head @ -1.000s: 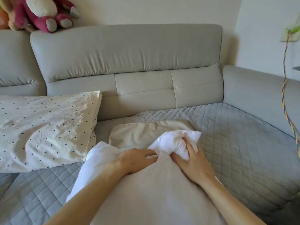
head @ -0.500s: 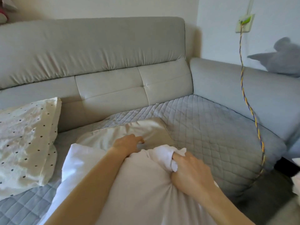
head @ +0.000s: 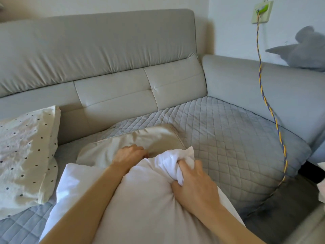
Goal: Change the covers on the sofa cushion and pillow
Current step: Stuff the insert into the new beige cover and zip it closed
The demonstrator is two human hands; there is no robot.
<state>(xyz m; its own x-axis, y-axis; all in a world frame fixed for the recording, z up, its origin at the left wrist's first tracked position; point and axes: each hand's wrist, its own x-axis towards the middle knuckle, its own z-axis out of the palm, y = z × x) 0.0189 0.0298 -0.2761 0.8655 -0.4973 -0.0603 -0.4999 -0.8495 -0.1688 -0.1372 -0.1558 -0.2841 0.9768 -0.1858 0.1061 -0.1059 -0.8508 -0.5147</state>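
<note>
A corner of the plump white pillow [head: 149, 199] is bunched in the grip of the right hand [head: 193, 180], seemingly for feeding into the flat beige satin cover [head: 140, 138] laid just beyond on the grey quilted sofa seat [head: 228, 138]; the left hand [head: 130, 155] is curled at that cover's near edge with fingertips hidden, so its grip cannot be told. A dotted cream pillow [head: 26, 155] is propped at left

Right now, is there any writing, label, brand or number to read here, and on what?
None: no words, numbers or logos can be read anywhere.
The dotted pillow bears only dots.
The wall plate shows no legible marking.
The white pillow and the beige cover are plain.
</note>
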